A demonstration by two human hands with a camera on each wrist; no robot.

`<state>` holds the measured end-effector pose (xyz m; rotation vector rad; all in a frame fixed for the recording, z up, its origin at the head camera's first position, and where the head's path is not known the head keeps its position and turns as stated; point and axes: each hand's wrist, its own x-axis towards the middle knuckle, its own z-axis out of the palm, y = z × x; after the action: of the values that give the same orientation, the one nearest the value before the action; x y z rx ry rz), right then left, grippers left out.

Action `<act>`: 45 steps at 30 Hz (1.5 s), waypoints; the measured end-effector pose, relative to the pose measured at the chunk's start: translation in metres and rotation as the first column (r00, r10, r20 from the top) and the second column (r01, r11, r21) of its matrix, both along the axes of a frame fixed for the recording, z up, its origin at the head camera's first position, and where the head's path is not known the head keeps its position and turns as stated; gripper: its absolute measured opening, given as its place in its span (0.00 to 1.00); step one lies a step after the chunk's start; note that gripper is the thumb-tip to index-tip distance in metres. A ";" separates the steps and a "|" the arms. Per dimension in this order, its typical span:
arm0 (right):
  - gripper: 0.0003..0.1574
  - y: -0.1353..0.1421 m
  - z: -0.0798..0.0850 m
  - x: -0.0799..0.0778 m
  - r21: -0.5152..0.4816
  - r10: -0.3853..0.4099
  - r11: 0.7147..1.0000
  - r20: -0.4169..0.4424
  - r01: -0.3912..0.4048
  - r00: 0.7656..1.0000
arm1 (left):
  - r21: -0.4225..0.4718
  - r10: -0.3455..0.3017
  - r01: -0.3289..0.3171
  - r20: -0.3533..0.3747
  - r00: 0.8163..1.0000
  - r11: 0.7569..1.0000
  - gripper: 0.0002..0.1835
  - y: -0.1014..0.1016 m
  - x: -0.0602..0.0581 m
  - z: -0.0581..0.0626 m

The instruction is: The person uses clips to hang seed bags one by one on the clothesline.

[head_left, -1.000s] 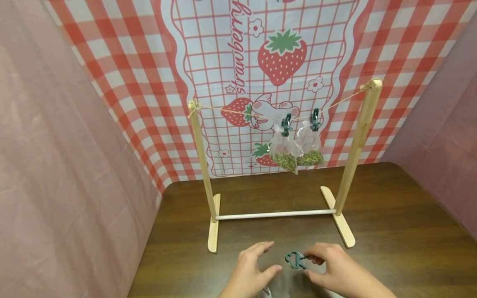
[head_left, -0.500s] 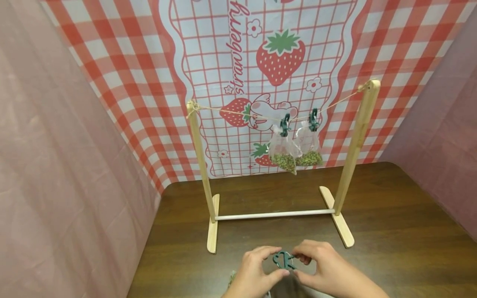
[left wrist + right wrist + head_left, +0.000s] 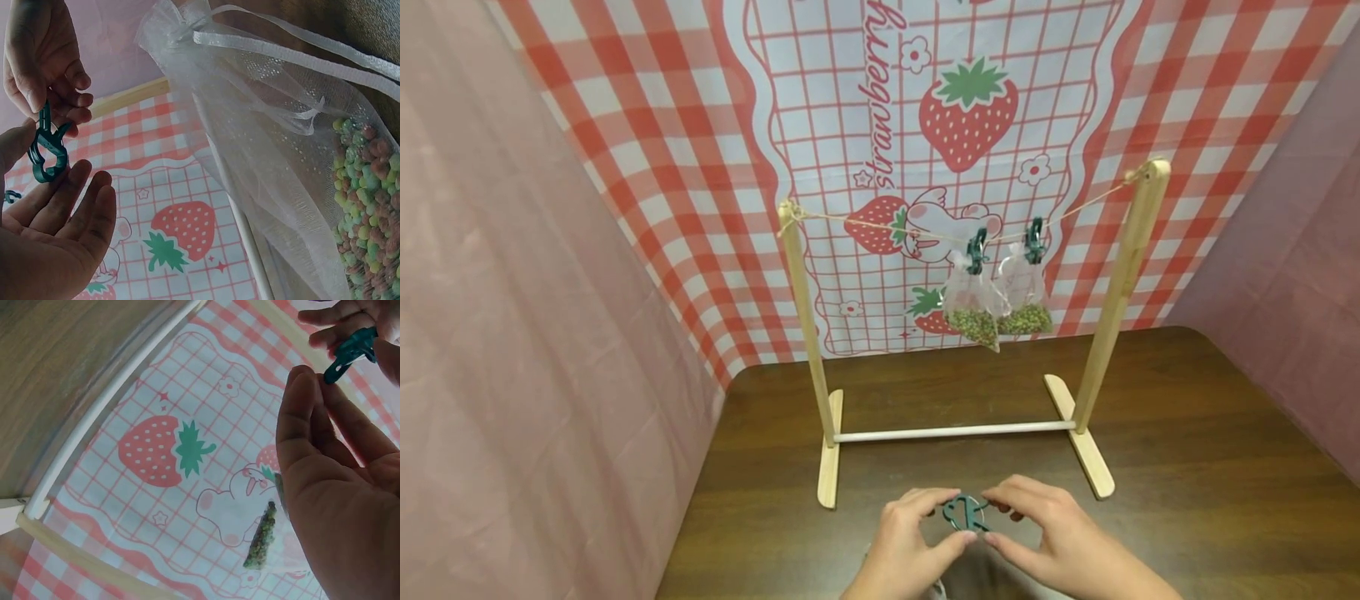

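Low in the head view, a dark green spring clip is held between both hands above the table. My right hand pinches its handle end between thumb and fingers. My left hand grips the rounded jaw end, thumb on one side and fingers on the other, as the left wrist view shows from close up. A white sheer drawstring bag with green, yellow and brown pellets fills the right of that view; in the head view it is mostly hidden by the left hand.
A wooden stand with posts and a white crossbar stands on the brown table. From its string hang two sheer bags of greenish pellets, each under a green clip. A strawberry-print cloth hangs behind.
My right hand has brought the clip leftward to my left hand, whose thumb and fingers have closed onto it. The hanging bags have stayed in place.
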<state>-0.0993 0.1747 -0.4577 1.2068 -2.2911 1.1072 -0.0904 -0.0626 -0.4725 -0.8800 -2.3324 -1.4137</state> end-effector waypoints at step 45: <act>0.08 -0.001 -0.014 -0.009 -0.087 0.129 0.985 -0.175 -0.146 0.976 | -0.059 -0.123 0.122 -0.024 0.992 0.991 0.20 -0.020 -0.001 -0.001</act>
<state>-0.1085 0.1738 -0.4713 1.3811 -2.0291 1.1059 -0.0916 -0.0829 -0.4740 -1.0692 -2.3447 -1.3776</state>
